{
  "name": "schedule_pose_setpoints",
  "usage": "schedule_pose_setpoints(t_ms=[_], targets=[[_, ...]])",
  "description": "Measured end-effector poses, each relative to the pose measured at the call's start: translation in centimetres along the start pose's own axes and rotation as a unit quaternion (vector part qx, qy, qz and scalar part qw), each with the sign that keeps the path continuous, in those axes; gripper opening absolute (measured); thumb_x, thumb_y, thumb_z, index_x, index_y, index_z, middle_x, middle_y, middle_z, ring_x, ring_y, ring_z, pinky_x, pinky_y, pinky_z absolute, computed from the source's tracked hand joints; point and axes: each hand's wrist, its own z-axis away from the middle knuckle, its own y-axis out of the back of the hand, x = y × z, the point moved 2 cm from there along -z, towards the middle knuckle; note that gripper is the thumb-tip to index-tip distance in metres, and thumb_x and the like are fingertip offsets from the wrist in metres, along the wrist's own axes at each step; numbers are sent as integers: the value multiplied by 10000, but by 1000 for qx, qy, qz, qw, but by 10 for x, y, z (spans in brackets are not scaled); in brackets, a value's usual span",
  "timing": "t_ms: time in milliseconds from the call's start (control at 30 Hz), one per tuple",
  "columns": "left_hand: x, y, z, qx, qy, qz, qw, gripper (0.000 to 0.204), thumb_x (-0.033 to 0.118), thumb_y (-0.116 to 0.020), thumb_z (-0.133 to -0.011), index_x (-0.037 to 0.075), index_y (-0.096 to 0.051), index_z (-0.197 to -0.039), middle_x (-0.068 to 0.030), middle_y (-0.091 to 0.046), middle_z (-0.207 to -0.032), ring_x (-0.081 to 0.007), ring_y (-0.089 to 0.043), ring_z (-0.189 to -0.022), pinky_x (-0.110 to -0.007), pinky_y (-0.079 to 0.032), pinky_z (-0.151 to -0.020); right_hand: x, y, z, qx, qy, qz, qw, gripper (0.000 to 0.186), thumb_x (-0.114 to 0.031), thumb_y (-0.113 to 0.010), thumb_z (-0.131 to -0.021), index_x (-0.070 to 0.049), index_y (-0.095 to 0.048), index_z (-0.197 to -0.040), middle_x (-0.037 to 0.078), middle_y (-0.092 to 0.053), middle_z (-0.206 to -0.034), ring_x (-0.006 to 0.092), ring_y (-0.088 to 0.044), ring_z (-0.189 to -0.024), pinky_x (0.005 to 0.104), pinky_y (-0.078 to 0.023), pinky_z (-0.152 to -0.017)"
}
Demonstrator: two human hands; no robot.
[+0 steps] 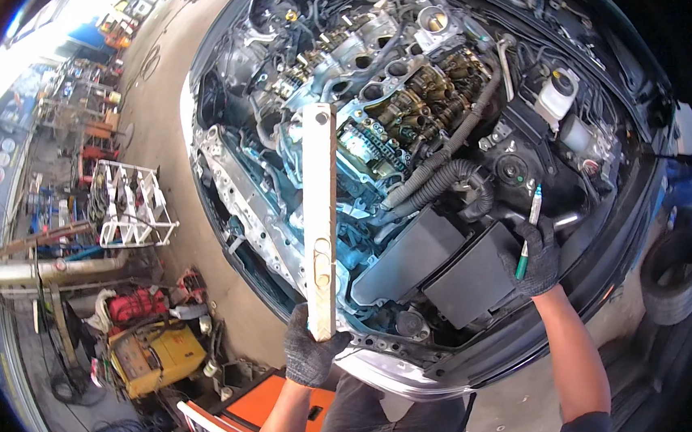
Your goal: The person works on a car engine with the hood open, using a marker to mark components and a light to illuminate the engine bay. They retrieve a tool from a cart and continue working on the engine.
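Observation:
My left hand (314,350), in a dark knitted glove, is closed round the lower end of a long pale bar (320,194). The bar stands nearly lengthwise in view, with a dark hole near its far end and round marks lower down. Behind it lies an opened car engine (402,106), its valve gear and a timing chain (369,145) exposed. In my gloved right hand (538,258) is a slim green and white marker pen (535,203), tilted, over the right side of the engine bay. Fingers partly hide its middle.
Black box covers (481,274), a ribbed hose (453,177) and a white fluid reservoir (556,94) fill the bay. Stacked tyres (672,276) stand at right. At left are a white metal rack (132,204), a yellow machine (158,357) and an orange tool cabinet (268,409).

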Motion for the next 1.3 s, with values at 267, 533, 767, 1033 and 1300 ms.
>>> schedule_pose_setpoints(t_ms=[267, 533, 767, 1033, 1300], targets=[[14, 18, -104, -49, -92, -62, 993, 564, 113, -969, -773, 3, -639, -1216, -109, -716, -1009, -192, -650, -929, -402, -580, -871, -63, -32, -36, 140, -168, 112, 969, 466, -191, -891, -860, -103, -666, -1258, 266, -615, -1274, 497, -666, -1100, 570, -562, -933], [30, 35, -245, -169, -220, -165, 946, 678, 95, -993, -759, -3, -623, -1318, -103, -723, -1170, -218, -672, -1061, -394, -575, -958, -68, -44, -52, 121, -198, 165, 959, 414, -125, -828, -870, -97, -665, -1249, 254, -615, -1211, 518, -659, -1073, 565, -565, -911], [81, 18, -278, -198, -302, -270, 892, 663, 245, -1007, -715, 40, -673, -1250, -168, -740, -1021, -323, -734, -921, -432, -596, -857, -61, -47, -53, 119, -217, 149, 957, 351, -21, -786, -854, -85, -664, -1177, 249, -659, -1194, 498, -679, -1093, 545, -574, -940], [92, -1, -260, -212, -321, -279, 880, 596, 200, -998, -721, 14, -657, -1173, -173, -733, -996, -354, -743, -887, -447, -602, -812, -53, -47, -51, 64, -223, 203, 951, 391, -148, -810, -854, -126, -722, -1235, 266, -707, -1309, 523, -689, -1211, 607, -569, -1069], [68, 19, -243, -192, -262, -256, 910, 619, 181, -1001, -714, 12, -662, -1204, -148, -736, -1032, -301, -734, -905, -428, -602, -838, -55, -46, -52, 62, -203, 193, 958, 387, -63, -768, -853, -82, -663, -1225, 284, -700, -1154, 561, -667, -1148, 651, -485, -1178]])
